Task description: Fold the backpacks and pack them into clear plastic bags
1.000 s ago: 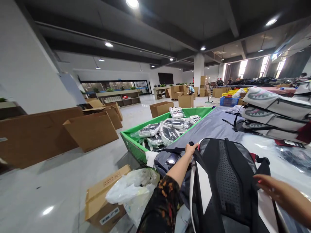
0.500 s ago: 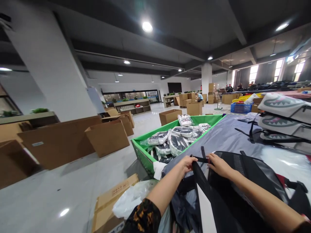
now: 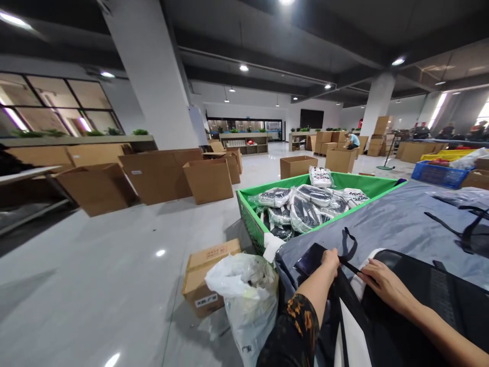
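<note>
A black backpack [image 3: 416, 306] lies flat at the near end of a table covered in grey cloth [image 3: 397, 224], filling the view from about 4 to 6 o'clock. The left hand [image 3: 330, 259] is curled over the bag's top edge, its fingers closed around the thin black strap [image 3: 348, 255] that loops up from there. The right hand [image 3: 384, 283], just to the 3 o'clock side of the left, rests on the bag's upper part with fingers loosely bent and pointing toward the strap; whether it pinches anything cannot be told. At 12 o'clock from the hands a green bin [image 3: 252, 224] stands against the table end, heaped with plastic-wrapped bags [image 3: 305, 209]. At 9 o'clock, on the floor, a white plastic sack [image 3: 246, 295] sits beside a small cardboard box [image 3: 206, 278]. Larger cardboard boxes [image 3: 208, 178] stand farther off at 10 o'clock.
</note>
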A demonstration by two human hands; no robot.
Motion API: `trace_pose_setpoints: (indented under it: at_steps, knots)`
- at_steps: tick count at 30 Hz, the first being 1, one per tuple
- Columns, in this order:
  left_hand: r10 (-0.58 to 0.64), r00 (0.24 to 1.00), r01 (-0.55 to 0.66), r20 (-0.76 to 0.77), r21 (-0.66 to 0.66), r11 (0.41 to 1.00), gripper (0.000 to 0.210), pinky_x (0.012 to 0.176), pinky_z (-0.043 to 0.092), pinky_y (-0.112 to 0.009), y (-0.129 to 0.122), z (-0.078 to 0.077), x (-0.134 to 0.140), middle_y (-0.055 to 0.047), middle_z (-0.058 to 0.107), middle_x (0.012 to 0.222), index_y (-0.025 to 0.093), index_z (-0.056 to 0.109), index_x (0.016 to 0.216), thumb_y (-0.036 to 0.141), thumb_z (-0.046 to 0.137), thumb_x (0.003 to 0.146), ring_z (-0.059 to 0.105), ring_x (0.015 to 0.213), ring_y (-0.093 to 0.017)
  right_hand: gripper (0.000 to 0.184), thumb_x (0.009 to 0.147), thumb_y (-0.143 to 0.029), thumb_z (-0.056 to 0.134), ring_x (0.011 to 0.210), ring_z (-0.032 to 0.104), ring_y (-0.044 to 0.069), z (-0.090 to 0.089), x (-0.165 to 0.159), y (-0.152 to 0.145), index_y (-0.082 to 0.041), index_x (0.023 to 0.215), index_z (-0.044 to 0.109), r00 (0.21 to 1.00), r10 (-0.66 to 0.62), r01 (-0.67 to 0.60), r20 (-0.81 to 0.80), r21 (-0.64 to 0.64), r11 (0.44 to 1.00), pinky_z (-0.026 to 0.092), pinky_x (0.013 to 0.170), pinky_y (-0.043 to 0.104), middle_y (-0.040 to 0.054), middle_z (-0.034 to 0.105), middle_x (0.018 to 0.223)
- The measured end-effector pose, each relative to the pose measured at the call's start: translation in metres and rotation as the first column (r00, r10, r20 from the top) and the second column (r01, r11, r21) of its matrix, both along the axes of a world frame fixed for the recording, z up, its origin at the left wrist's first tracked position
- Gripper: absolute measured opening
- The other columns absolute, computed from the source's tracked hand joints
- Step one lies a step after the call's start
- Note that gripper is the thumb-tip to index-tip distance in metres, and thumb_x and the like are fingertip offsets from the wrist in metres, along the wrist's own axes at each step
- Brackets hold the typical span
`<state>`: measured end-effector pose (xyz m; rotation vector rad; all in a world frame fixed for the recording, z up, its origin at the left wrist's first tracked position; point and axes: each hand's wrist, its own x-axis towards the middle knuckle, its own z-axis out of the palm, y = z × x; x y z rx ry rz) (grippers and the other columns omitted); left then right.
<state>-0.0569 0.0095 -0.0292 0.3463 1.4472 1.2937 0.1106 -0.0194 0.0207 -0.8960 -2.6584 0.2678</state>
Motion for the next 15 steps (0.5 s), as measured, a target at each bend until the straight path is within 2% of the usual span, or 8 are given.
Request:
trace_pose_setpoints:
  at_steps: [2,4,7,9,10,12,14,15]
  knots:
    - [-0.021,1.0,0.021,0.023,-0.001,1.0,0.03,0.068,0.056,-0.03,0.0,0.004,-0.003,-0.003,0.068,0.092,0.014,0.065,0.104,0.043,0.06,0.1,0.065,0.074,-0.014,0.046,0.098,-0.05,0.035,0.094,0.069,0.03,0.003,0.009,0.004,-0.026,0.074,0.066,1.0,-0.017,0.015,-0.022,-0.067,0.998,0.051,0.095,0.045,0.0077,0.071,0.08]
    - [-0.076,0.996,0.073,0.05,0.054,0.996,0.036,0.059,0.051,-0.028,-0.004,0.014,-0.009,-0.001,0.063,0.072,0.013,0.065,0.088,0.047,0.058,0.099,0.058,0.058,-0.013,0.048,0.099,-0.049,0.032,0.092,0.07,0.03,0.007,0.009,0.01,-0.025,0.078,0.068,0.993,-0.116,0.111,-0.025,-0.134,0.985,0.052,0.091,0.043,0.0076,0.07,0.076]
    - [-0.208,0.975,0.184,0.083,0.231,0.955,0.044,0.057,0.05,-0.029,-0.015,0.041,-0.019,-0.001,0.06,0.058,0.014,0.064,0.074,0.055,0.067,0.09,0.056,0.05,-0.015,0.045,0.093,-0.036,0.037,0.073,0.069,0.026,0.02,-0.005,0.026,-0.024,0.124,0.067,0.962,-0.27,0.259,-0.05,-0.167,0.951,0.054,0.076,0.037,0.0018,0.066,0.066]
    - [-0.279,0.958,0.235,0.069,0.369,0.899,0.04,0.066,0.053,-0.03,-0.024,0.063,-0.022,-0.003,0.065,0.064,0.014,0.067,0.076,0.052,0.079,0.079,0.062,0.058,-0.016,0.063,0.082,-0.025,0.046,0.065,0.066,0.022,0.035,-0.018,0.038,-0.022,0.144,0.055,0.954,-0.292,0.28,-0.073,-0.137,0.95,0.054,0.071,0.032,-0.0019,0.064,0.064]
    - [-0.299,0.953,0.25,0.051,0.426,0.869,0.037,0.071,0.053,-0.03,-0.028,0.075,-0.021,-0.003,0.068,0.069,0.014,0.069,0.078,0.047,0.085,0.074,0.063,0.063,-0.016,0.065,0.076,-0.022,0.048,0.066,0.066,0.021,0.044,-0.023,0.043,-0.022,0.14,0.059,0.955,-0.285,0.275,-0.084,-0.115,0.955,0.054,0.071,0.031,-0.0014,0.064,0.066]
    - [-0.298,0.954,0.254,0.006,0.508,0.823,0.036,0.079,0.051,-0.03,-0.035,0.096,-0.018,-0.003,0.069,0.077,0.013,0.072,0.079,0.037,0.094,0.063,0.064,0.074,-0.016,0.048,0.069,-0.024,0.053,0.075,0.067,0.024,0.064,-0.024,0.049,-0.021,0.111,0.074,0.957,-0.266,0.26,-0.118,-0.067,0.963,0.055,0.075,0.034,0.0049,0.067,0.076]
    - [-0.223,0.97,0.236,-0.099,0.606,0.76,0.037,0.09,0.048,-0.031,-0.037,0.112,-0.014,-0.003,0.069,0.084,0.013,0.073,0.074,0.034,0.097,0.055,0.063,0.088,-0.018,0.028,0.067,-0.034,0.057,0.089,0.067,0.032,0.081,-0.01,0.052,-0.02,0.082,0.076,0.954,-0.259,0.261,-0.153,-0.004,0.965,0.054,0.085,0.044,0.0141,0.068,0.089]
    - [-0.179,0.971,0.238,-0.157,0.659,0.713,0.037,0.094,0.046,-0.031,-0.036,0.117,-0.011,-0.002,0.068,0.087,0.014,0.074,0.073,0.036,0.097,0.054,0.062,0.094,-0.019,0.027,0.067,-0.039,0.057,0.094,0.066,0.035,0.085,0.002,0.052,-0.021,0.076,0.075,0.953,-0.25,0.258,-0.172,0.028,0.966,0.052,0.089,0.05,0.0177,0.068,0.095]
